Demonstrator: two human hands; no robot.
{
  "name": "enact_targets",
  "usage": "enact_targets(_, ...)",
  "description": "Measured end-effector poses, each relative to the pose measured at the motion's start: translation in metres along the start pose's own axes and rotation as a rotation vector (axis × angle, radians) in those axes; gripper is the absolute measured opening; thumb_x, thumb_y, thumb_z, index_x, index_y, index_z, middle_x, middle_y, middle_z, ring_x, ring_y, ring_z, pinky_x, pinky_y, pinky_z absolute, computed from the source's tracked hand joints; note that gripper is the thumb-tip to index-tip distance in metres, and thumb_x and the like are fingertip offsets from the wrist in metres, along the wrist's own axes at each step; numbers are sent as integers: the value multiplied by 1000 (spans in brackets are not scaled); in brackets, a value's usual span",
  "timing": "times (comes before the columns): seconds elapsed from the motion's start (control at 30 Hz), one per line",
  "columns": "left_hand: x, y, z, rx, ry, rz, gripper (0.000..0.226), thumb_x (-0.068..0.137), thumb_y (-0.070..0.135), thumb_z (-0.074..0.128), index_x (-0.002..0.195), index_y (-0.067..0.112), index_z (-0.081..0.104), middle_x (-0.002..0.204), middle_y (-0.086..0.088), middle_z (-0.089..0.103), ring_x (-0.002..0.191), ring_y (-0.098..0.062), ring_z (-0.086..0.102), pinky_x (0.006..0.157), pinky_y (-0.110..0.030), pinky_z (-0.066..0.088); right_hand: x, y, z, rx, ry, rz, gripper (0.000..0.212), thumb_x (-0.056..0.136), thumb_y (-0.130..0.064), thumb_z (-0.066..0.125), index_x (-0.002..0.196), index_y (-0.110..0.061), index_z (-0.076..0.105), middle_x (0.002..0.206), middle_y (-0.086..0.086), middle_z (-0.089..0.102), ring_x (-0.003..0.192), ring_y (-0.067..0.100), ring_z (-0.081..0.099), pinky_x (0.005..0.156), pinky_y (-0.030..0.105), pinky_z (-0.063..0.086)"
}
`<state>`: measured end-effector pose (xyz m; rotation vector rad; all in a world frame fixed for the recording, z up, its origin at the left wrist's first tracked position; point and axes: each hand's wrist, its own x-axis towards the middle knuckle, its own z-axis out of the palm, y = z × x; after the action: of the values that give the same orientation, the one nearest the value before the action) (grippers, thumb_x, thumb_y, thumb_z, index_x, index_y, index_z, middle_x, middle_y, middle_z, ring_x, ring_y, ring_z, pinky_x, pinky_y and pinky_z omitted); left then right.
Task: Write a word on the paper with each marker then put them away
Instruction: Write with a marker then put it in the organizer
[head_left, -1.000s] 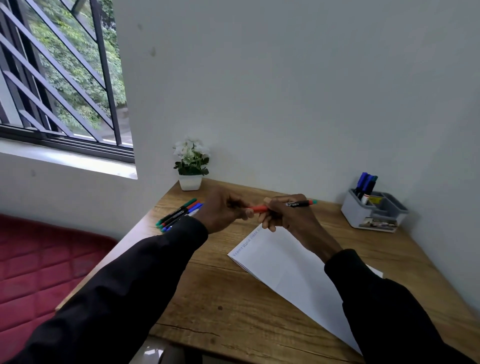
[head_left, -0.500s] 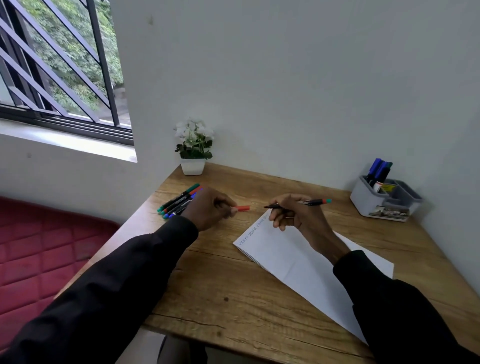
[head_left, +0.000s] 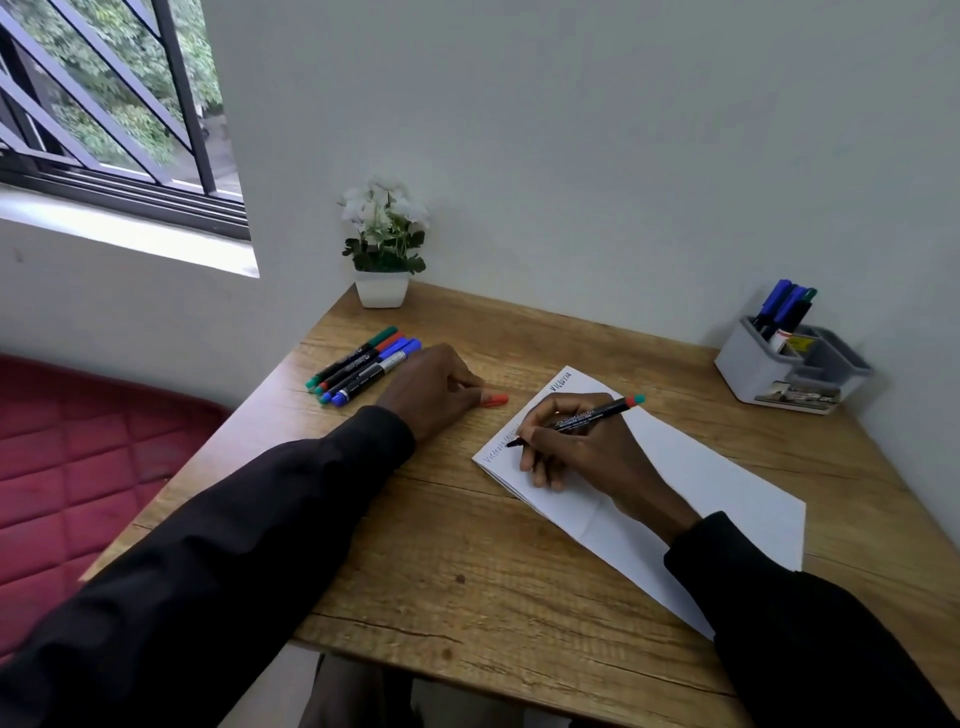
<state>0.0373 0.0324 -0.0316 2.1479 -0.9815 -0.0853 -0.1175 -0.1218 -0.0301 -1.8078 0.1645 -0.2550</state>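
Note:
A folded white paper (head_left: 696, 478) lies on the wooden desk (head_left: 467, 561), with handwritten words along its far left edge. My right hand (head_left: 576, 447) grips a black marker (head_left: 587, 415) with a red and green end, its tip down on the paper. My left hand (head_left: 431, 387) rests on the desk to the left of the paper and pinches the marker's orange-red cap (head_left: 493, 399). Several capped markers (head_left: 363, 364) in green, red and blue lie side by side at the desk's far left.
A grey desk organizer (head_left: 789, 371) with blue and green markers standing in it sits at the far right corner. A small white pot of white flowers (head_left: 383, 249) stands by the wall. A red cushion (head_left: 78, 457) lies left of the desk.
My hands pulled apart, taking the cap off the marker. My right hand came down and set the tip on the paper; my left hand lowered to the desk with the cap.

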Motion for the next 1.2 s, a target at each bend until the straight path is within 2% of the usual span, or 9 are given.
enact_targets(0.1, -4, -5, -5, -116, -36, 43, 27, 82, 32, 73, 106, 19, 74, 99, 4, 66, 91, -9, 59, 82, -34, 57, -3, 4, 3, -6, -28, -20, 12, 98, 5, 64, 91, 14, 65, 74, 26, 72, 55, 32, 66, 48, 30, 53)
enact_targets(0.2, -14, -8, -12, -223, -166, 84, 18, 80, 20, 76, 98, 19, 77, 93, 5, 72, 88, -8, 63, 81, -30, 57, -5, 6, 5, -39, -41, -52, 11, 97, 7, 65, 92, 17, 65, 73, 26, 72, 55, 33, 66, 48, 31, 54)
enact_targets(0.37, -22, -11, -12, -229, -346, 128, 19, 76, 16, 80, 95, 21, 78, 93, 7, 73, 88, -6, 65, 80, -25, 57, -5, 13, 7, -93, -29, -73, 5, 96, 10, 64, 92, 13, 65, 71, 24, 72, 52, 32, 67, 46, 31, 53)
enact_targets(0.53, -21, -13, -9, -188, -374, 143, 21, 76, 17, 80, 97, 22, 78, 95, 8, 70, 88, -4, 63, 77, -26, 57, -6, 16, 10, -141, -11, -101, 6, 93, 10, 67, 88, 6, 66, 70, 18, 74, 50, 30, 67, 45, 31, 51)
enact_targets(0.7, -21, -15, -10, -189, -395, 142, 20, 76, 19, 80, 96, 21, 78, 94, 8, 69, 88, -2, 62, 75, -22, 57, -8, 13, 16, -230, 17, -210, 11, 90, 10, 69, 81, 4, 70, 67, 13, 74, 48, 25, 69, 49, 20, 50)
enact_targets(0.83, -20, -15, -9, -207, -403, 152, 18, 77, 17, 79, 94, 23, 77, 92, 9, 68, 88, -1, 61, 73, -17, 55, -10, 14, 20, -196, 55, -197, 16, 88, 15, 67, 74, 6, 68, 61, 16, 71, 44, 30, 66, 43, 23, 48)
enact_targets(1.07, -18, -18, -9, -214, -421, 140, 18, 78, 17, 78, 96, 21, 78, 93, 9, 68, 89, -1, 60, 74, -18, 56, -10, 14, 19, -186, 51, -176, 15, 86, 15, 67, 75, 6, 68, 60, 18, 69, 44, 35, 64, 40, 25, 48)
enact_targets(1.2, -17, -19, -8, -209, -421, 160, 17, 78, 19, 79, 94, 22, 78, 93, 9, 69, 89, -2, 62, 74, -19, 56, -9, 14, 19, -175, 37, -167, 15, 86, 15, 67, 74, 6, 68, 59, 15, 69, 43, 25, 64, 43, 20, 46)
